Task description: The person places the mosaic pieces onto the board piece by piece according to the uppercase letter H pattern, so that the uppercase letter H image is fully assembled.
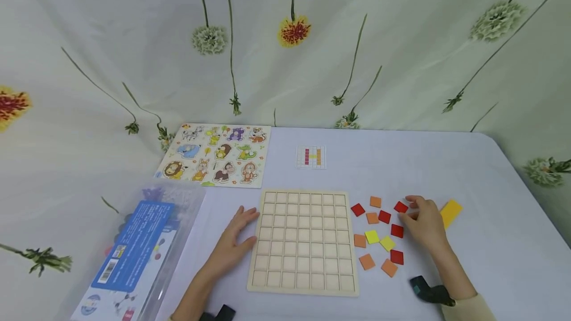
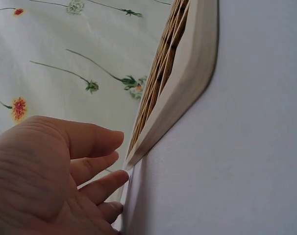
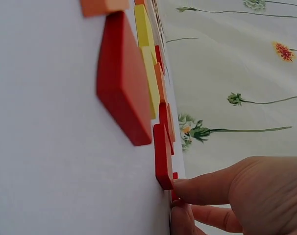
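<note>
A wooden grid board (image 1: 303, 241) lies on the white table, its squares bare. My left hand (image 1: 234, 241) rests at its left edge, fingers loosely extended; in the left wrist view that hand (image 2: 55, 171) holds nothing. Right of the board are scattered square tiles: several red, several orange and two yellow (image 1: 371, 237). My right hand (image 1: 426, 222) has thumb and forefinger at a red tile (image 1: 400, 207), pinching it at its edges. Seen from the right wrist, the fingers (image 3: 207, 188) partly hide that tile, and another red tile (image 3: 121, 83) lies close to the camera.
Behind the board lies a small pattern card (image 1: 311, 157) with coloured squares. An animal puzzle board (image 1: 216, 155) is at back left. A clear plastic case (image 1: 134, 261) with a blue label stands at left. A yellow-orange strip (image 1: 451, 213) lies beyond my right hand.
</note>
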A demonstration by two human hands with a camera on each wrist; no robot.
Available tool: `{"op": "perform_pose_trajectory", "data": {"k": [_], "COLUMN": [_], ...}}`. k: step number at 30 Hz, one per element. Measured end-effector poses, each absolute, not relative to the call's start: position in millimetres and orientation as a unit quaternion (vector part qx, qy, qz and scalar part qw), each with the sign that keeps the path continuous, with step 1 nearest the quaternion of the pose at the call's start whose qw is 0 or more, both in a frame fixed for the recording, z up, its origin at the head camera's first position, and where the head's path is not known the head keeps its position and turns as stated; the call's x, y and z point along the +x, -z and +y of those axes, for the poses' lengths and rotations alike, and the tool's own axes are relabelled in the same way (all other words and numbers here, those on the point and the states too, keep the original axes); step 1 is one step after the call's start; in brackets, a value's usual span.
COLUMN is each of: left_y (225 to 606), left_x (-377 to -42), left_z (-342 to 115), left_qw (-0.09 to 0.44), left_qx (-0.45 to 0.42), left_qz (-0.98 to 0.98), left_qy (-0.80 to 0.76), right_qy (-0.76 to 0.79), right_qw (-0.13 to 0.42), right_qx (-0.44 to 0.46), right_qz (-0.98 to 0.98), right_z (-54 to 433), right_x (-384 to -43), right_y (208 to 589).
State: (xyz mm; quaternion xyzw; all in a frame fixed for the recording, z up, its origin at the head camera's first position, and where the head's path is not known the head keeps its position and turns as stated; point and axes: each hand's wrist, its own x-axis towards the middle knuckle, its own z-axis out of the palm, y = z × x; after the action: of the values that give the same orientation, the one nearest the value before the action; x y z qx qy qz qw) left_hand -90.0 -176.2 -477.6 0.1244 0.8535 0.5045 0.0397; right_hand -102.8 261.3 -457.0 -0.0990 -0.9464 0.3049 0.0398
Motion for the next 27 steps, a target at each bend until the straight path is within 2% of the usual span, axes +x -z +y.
{"op": "perform_pose_trajectory", "data": {"k": [15,27], "left_y": [480,484], "left_x": [-86,-87], "left_z": [-181,-178], "left_qw": [0.039,0.017], "left_qx": [0.146,0.163], "left_qz": [0.891,0.896], "left_qy": [-0.428,-0.412], "right_qy": [-0.309,-0.327], "right_qw": [0.033,0.008], "right_qx": [-0.111,-0.109], "right_qz": [-0.944,-0.939], "right_z": [254,260], "right_x": [-105,-102], "right_y": [462,446]}}
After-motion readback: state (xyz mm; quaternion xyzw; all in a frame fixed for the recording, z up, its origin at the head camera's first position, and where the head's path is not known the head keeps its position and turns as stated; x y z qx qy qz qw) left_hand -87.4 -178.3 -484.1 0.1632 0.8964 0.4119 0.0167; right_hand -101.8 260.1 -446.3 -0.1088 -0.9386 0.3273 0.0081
